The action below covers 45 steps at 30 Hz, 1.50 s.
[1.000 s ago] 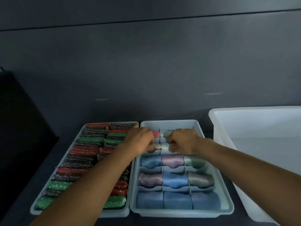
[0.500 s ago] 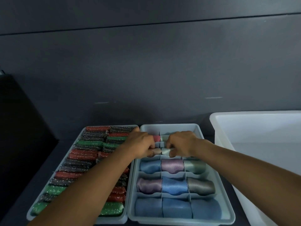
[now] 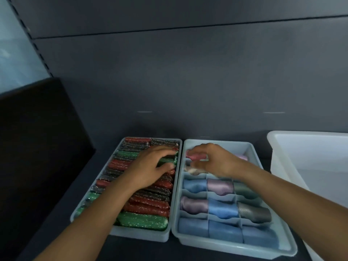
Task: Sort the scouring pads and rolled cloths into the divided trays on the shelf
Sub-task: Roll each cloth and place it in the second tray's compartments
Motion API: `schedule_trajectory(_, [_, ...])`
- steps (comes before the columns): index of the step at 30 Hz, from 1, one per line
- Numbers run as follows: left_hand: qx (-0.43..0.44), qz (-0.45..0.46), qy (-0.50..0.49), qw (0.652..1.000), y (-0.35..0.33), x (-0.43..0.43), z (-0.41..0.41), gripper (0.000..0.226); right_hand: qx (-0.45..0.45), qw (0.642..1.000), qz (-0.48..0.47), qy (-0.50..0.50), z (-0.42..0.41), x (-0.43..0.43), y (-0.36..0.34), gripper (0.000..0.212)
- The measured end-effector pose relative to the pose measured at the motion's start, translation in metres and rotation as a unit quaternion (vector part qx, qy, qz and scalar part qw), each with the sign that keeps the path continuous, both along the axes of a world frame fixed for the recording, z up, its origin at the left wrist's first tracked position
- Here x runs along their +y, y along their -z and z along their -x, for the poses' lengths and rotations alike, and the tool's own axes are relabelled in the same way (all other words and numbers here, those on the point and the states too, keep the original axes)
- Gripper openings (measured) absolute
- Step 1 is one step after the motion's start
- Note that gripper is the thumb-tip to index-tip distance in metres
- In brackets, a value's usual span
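Note:
Two pale divided trays stand side by side on the dark shelf. The left tray (image 3: 138, 234) is packed with red, green and grey glittery scouring pads (image 3: 145, 220). My left hand (image 3: 148, 169) rests on those pads near the back, its fingers stretched out and a green pad (image 3: 170, 161) between fingers and thumb. The right tray (image 3: 228, 246) holds blue, lilac and grey rolled cloths (image 3: 222, 210) in its compartments. My right hand (image 3: 216, 161) reaches into its back rows, fingers curled over a pink rolled cloth (image 3: 196, 156) in the back left compartment. A beige roll (image 3: 192, 169) lies just in front of it, blurred.
A large white tub (image 3: 308, 153) stands to the right of the trays, close to the right tray. A dark box (image 3: 37, 132) rises on the left. The grey back wall lies just behind the trays.
My left hand has left the cloth tray and moved left onto the scouring pads. My right hand shifted left to the pink roll. The view has come closer.

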<state>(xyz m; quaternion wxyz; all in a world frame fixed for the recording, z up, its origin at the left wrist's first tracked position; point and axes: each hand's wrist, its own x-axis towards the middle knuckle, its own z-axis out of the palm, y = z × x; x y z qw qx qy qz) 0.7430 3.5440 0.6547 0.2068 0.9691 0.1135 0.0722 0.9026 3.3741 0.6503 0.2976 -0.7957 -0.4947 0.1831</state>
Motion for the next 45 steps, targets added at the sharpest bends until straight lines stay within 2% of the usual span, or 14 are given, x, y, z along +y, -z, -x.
schedule_trajectory(5, [-0.015,-0.052,-0.079,0.995,-0.003,0.064,0.043,0.037,-0.143,0.989,-0.023,0.042,0.032,0.033,-0.01,0.021])
schedule_trajectory(8, [-0.02,-0.069,-0.078,0.994,0.003,0.09,0.043,0.027,-0.195,0.978,-0.02,0.066,0.053,0.06,-0.01,0.02])
schedule_trajectory(15, [-0.05,-0.086,0.013,0.995,0.012,0.115,0.025,0.012,-0.169,0.98,0.021,0.103,0.075,0.11,0.006,0.023])
schedule_trajectory(18, [-0.049,-0.055,0.036,0.997,0.013,0.121,0.024,0.007,-0.199,0.976,0.06,0.068,0.079,0.122,0.006,0.026])
schedule_trajectory(21, [-0.082,-0.064,0.015,0.994,0.02,0.122,0.027,0.017,-0.203,0.975,0.052,0.07,0.08,0.122,0.005,0.022])
schedule_trajectory(24, [0.021,-0.068,0.032,0.997,0.028,0.123,0.028,0.053,-0.19,0.971,-0.021,0.144,0.08,0.114,0.009,0.029])
schedule_trajectory(26, [0.117,-0.097,0.052,0.987,0.031,0.124,0.024,0.06,-0.183,0.971,0.058,0.146,0.083,0.111,0.015,0.05])
schedule_trajectory(29, [0.162,-0.118,0.047,0.979,0.033,0.127,0.013,0.061,-0.182,0.956,0.207,0.095,0.079,0.119,0.024,0.063])
schedule_trajectory(33, [0.182,-0.124,0.035,0.975,0.03,0.128,0.008,0.062,-0.204,0.943,0.248,0.09,0.071,0.13,0.02,0.064])
schedule_trajectory(36, [0.173,-0.073,0.05,0.981,0.027,0.128,0.02,0.059,-0.17,0.959,0.217,0.07,0.075,0.12,0.02,0.062])
schedule_trajectory(39, [0.12,0.073,0.016,0.99,0.012,0.125,0.046,0.053,-0.113,0.987,0.068,0.092,0.086,0.092,0.013,0.052])
schedule_trajectory(41, [0.08,0.141,-0.004,0.987,0.004,0.116,0.069,0.052,-0.138,0.985,-0.01,0.103,0.096,0.072,0.011,0.039])
schedule_trajectory(42, [0.076,0.124,0.012,0.989,0.003,0.108,0.082,0.053,-0.15,0.984,-0.023,0.092,0.102,0.065,0.01,0.033])
schedule_trajectory(45, [0.125,-0.032,0.089,0.988,0.016,0.093,0.098,0.055,-0.159,0.987,-0.007,0.037,0.116,0.062,0.012,0.025])
